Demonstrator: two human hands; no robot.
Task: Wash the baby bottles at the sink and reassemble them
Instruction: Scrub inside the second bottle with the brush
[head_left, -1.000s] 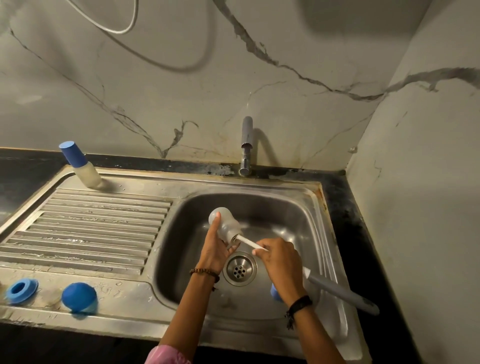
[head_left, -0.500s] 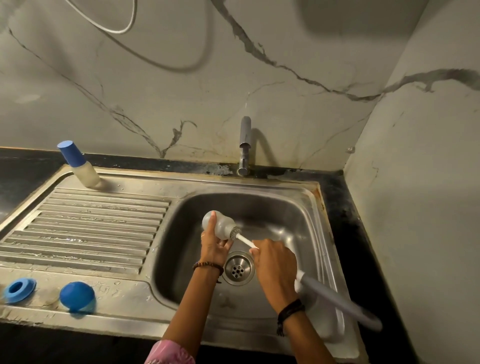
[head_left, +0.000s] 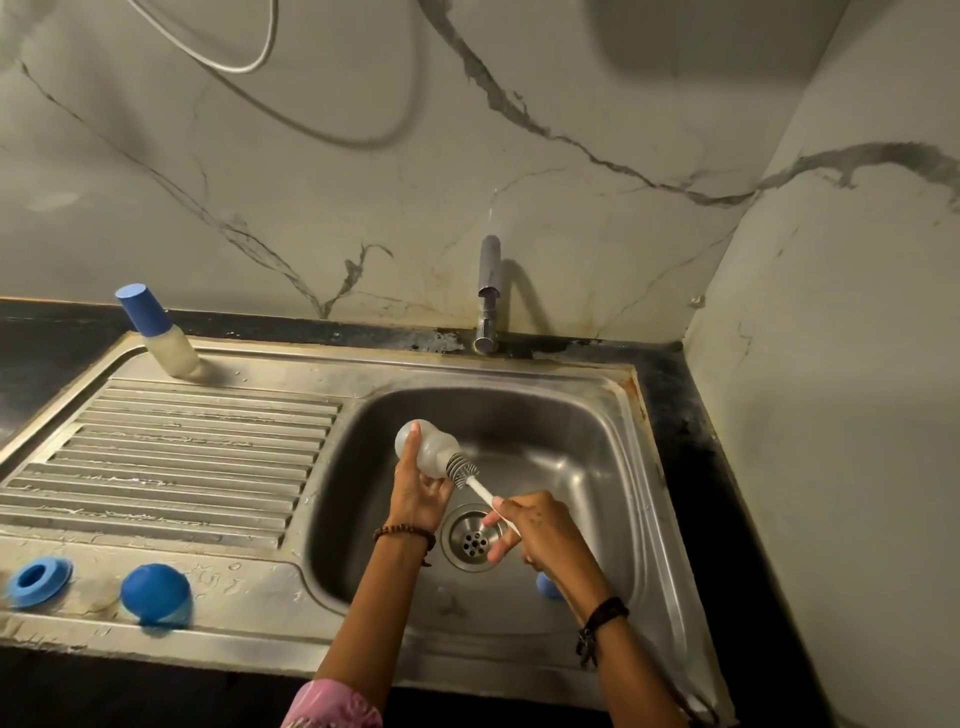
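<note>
Above the drain (head_left: 471, 538), a bottle (head_left: 423, 451) is being gripped by the left hand (head_left: 418, 496) while the brush (head_left: 462, 469), pinched just ahead of the right hand (head_left: 540, 530), is being held at its mouth; wet plastic risks slipping into the sink (head_left: 597, 415).

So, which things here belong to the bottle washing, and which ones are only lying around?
Belong to the job:
- bottle, held by the left hand
- bottle brush, held by the right hand
- capped bottle
- blue ring, blue dome cap
- sink, tap

Lying about:
- white cable on the wall
</note>
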